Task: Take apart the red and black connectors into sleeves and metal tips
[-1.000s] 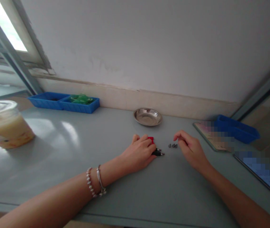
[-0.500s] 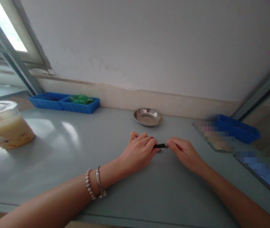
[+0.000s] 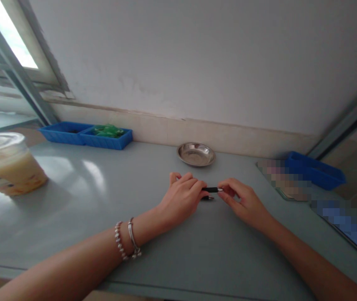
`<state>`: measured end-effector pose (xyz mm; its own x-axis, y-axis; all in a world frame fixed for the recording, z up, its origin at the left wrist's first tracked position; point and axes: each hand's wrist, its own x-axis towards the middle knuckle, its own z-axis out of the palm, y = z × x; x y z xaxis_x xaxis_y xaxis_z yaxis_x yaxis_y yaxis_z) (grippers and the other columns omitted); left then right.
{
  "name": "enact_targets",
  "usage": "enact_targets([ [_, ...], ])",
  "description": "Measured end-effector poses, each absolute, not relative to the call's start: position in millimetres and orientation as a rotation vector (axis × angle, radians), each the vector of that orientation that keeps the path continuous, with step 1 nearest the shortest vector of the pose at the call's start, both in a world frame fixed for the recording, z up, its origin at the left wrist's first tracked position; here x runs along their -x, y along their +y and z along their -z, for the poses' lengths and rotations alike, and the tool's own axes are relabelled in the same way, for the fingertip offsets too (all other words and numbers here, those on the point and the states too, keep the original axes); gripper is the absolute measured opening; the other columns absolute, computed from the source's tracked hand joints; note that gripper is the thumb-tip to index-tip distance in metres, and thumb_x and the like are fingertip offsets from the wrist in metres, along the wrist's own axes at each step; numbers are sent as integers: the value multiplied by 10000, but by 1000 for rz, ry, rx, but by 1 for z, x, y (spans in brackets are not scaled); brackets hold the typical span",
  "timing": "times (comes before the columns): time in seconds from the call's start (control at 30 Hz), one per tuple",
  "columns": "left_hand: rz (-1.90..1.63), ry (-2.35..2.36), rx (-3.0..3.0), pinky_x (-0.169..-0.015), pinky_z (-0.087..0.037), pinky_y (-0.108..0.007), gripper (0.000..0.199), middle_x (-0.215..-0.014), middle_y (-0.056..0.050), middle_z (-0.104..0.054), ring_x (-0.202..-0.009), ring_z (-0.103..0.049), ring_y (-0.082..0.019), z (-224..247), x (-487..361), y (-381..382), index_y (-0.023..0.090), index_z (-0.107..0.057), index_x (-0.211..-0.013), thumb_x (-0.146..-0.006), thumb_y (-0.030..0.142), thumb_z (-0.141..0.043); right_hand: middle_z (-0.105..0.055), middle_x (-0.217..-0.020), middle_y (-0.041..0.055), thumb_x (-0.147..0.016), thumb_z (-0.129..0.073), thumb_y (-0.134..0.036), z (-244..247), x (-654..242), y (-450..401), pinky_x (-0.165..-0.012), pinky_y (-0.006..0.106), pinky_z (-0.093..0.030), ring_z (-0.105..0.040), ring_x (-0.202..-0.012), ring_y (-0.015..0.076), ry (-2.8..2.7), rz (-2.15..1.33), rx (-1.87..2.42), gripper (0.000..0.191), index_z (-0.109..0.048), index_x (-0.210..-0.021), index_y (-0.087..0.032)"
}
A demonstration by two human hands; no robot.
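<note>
My left hand [image 3: 183, 196] is closed around a black pen [image 3: 210, 190], whose front end sticks out to the right. The thumb and forefinger of my right hand [image 3: 239, 196] pinch the pen's silver tip. Just below it, the dark end and metal tip of a second pen [image 3: 208, 197] show by my left fingers. The rest of that pen is hidden, and I cannot tell whether it is held or lies on the table. Behind my hands, a round metal dish [image 3: 196, 154] sits on the grey table [image 3: 153, 259].
A lidded plastic cup of pale drink [image 3: 12, 167] stands at left. By the wall is a blue two-part tray [image 3: 103, 142] with green material in it. At right lie another blue tray [image 3: 316, 170] and two blurred flat items, one a screen-like device [image 3: 348, 230].
My right fingers have shifted slightly and opened out around the pen's tip. The held pen has risen a little and levelled, and the second pen's tip shows more clearly below it.
</note>
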<state>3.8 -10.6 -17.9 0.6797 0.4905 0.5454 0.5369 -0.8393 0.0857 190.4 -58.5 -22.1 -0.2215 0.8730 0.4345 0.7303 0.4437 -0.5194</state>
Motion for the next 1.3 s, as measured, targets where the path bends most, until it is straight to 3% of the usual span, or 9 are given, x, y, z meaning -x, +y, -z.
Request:
enact_targets([
  [0.23,873,-905,2806,-673,-222,-328,151,-762,-27,-627,-739,-476,-167,15,-4,-11,157,-577,-888,-855,262,-475,-496,-638,4,-864,-397,-287,21,-190,-58,-596,248,-349,-464,-642,136,-1968,-272,1347,232,-538,-717,-176],
  [0.53,883,-980,2859,-677,-225,-321,141,-779,-22,-632,-749,-481,-167,15,-5,-9,164,-577,-881,-850,267,-486,-564,-685,1,-814,-484,-298,25,-191,-58,-569,237,-363,-500,-624,124,-1883,-279,1391,154,-575,-856,-182],
  [0.83,898,-959,2859,-691,-231,-324,129,-795,-25,-632,-775,-486,-173,15,-5,-7,175,-575,-885,-839,270,-500,-638,-644,11,-788,-502,-281,23,-184,-59,-518,234,-386,-555,-572,130,-1716,-414,1416,141,-591,-806,-172],
  [1.17,1004,-997,3147,-710,-304,-294,197,-697,17,-628,-701,-544,-131,15,-3,9,181,-588,-831,-874,249,-408,-646,-704,33,-745,-573,-276,29,-190,-59,-574,264,-437,-568,-635,149,-1670,-299,1289,111,-626,-773,-182],
  [1.3,990,-1210,2986,-704,-313,-308,152,-721,1,-607,-684,-535,-145,16,1,19,185,-600,-831,-833,283,-484,-636,-686,23,-764,-545,-266,27,-194,-58,-580,265,-440,-558,-598,137,-1720,-202,1346,119,-618,-803,-180],
])
